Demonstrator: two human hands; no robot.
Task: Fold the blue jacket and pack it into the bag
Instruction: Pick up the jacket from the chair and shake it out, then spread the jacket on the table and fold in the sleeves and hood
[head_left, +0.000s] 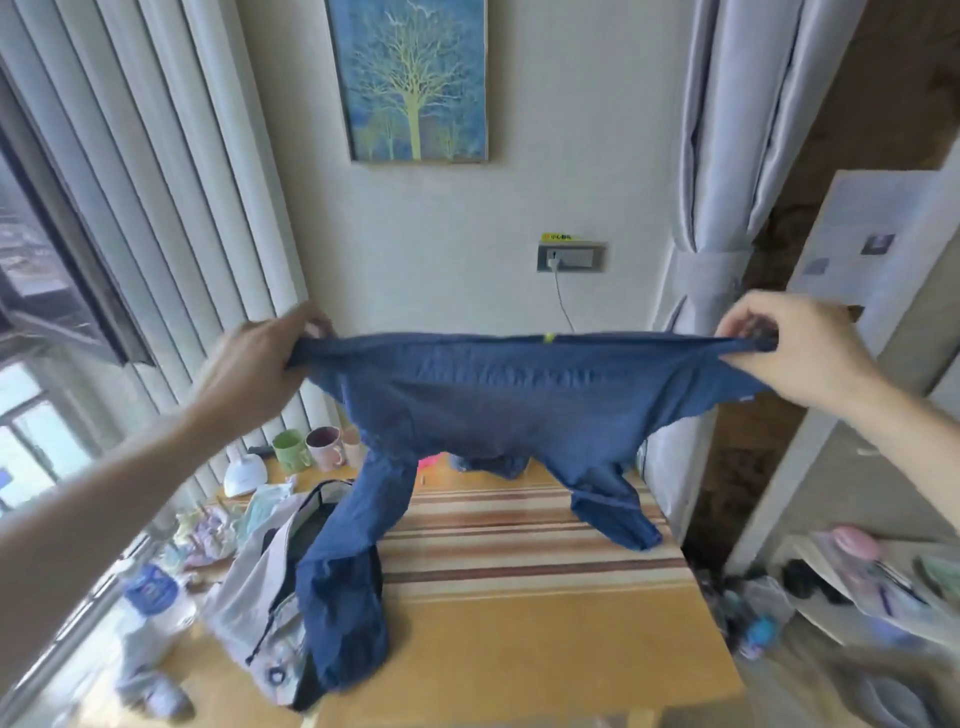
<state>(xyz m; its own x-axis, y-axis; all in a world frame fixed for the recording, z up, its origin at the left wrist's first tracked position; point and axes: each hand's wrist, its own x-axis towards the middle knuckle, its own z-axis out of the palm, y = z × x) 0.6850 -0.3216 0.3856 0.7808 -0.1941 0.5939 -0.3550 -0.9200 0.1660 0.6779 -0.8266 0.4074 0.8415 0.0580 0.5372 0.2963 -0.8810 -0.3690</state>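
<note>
The blue jacket (498, 400) hangs stretched in the air above the table. My left hand (254, 369) pinches its top edge on the left, and my right hand (789, 348) pinches the top edge on the right. Both sleeves dangle down: the left one drapes over the light grey bag (254, 592), the right one touches the table. The bag lies on the table's left side with its zipper open.
The wooden table (519, 649) carries a striped mat (519, 530). Green and pink mugs (306, 449) stand at the back left, next to a white device and crumpled wrappers. A shelf (857, 571) with clutter stands to the right. A cable hangs from the wall socket.
</note>
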